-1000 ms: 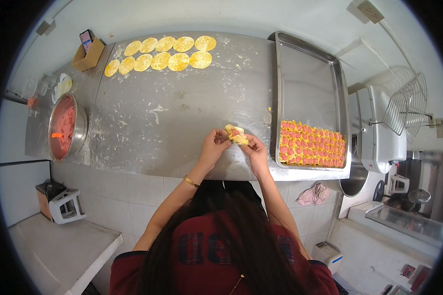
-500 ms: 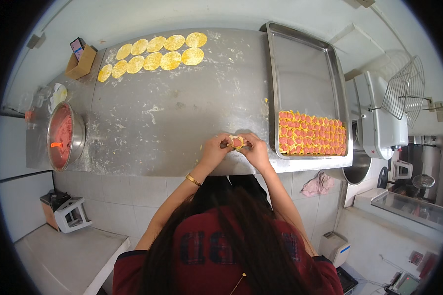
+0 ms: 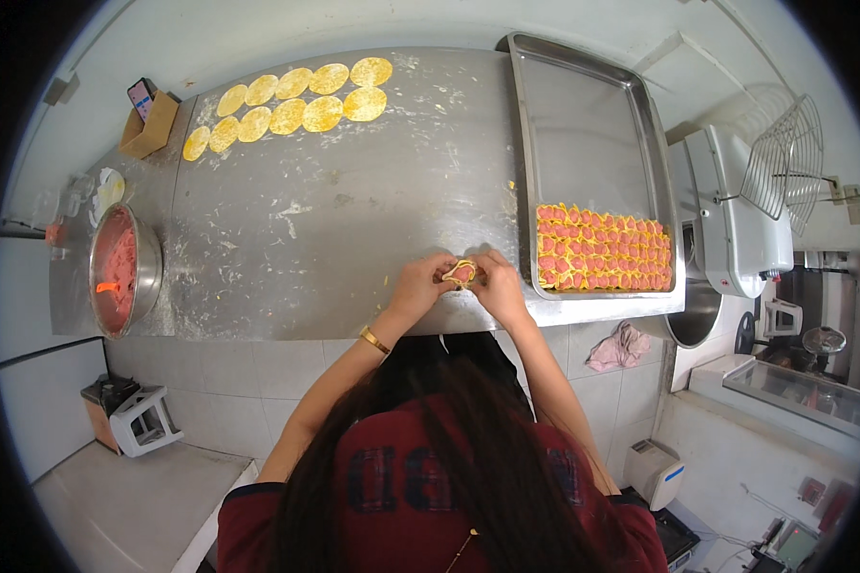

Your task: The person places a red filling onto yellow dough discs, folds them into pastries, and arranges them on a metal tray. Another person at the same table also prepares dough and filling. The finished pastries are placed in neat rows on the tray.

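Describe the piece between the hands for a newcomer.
Find the steel table, then its near edge, left of the large tray. There the left hand and right hand pinch one pink-filled yellow wrapper. Unlike the packed rows inside that tray, it's single and hand-held.

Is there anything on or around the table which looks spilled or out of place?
Slightly: a crumpled pink cloth shows against the pale tiles beyond the steel table's near edge, perhaps dropped, and whitish smears, maybe spilled flour, streak the tabletop.
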A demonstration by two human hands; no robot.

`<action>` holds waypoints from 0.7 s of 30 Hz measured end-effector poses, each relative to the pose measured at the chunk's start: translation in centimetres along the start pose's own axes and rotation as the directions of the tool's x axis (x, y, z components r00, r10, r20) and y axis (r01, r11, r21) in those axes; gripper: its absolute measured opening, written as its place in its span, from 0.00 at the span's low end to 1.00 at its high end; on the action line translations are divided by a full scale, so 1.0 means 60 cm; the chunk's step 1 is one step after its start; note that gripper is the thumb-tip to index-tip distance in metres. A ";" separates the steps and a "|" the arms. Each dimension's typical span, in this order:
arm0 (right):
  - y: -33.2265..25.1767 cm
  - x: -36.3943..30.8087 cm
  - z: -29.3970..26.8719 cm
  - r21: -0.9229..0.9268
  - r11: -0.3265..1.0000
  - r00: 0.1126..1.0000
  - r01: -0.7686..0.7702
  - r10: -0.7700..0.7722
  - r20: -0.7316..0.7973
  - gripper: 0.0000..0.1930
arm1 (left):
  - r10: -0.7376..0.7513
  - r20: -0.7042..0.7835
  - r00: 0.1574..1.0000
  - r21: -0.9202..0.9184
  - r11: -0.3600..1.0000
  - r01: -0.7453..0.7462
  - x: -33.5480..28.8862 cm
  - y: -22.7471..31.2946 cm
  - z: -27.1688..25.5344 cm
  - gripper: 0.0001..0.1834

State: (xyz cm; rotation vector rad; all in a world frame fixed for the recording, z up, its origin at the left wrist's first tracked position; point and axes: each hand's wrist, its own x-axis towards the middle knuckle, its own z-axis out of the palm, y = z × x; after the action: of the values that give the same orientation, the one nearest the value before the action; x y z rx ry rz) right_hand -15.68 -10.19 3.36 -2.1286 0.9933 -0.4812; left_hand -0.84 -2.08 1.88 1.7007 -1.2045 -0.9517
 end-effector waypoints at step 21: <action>-0.006 0.001 -0.014 -0.072 0.994 0.994 0.083 -0.088 -0.065 0.15 | 0.193 0.009 0.981 0.130 0.973 -0.192 0.010 0.010 -0.008 0.14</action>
State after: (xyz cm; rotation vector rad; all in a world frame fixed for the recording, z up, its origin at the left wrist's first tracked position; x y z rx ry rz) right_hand -15.97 -10.44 4.18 -2.2366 0.9721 -0.5730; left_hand -0.47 -2.67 2.53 1.6493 -1.4277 -0.7659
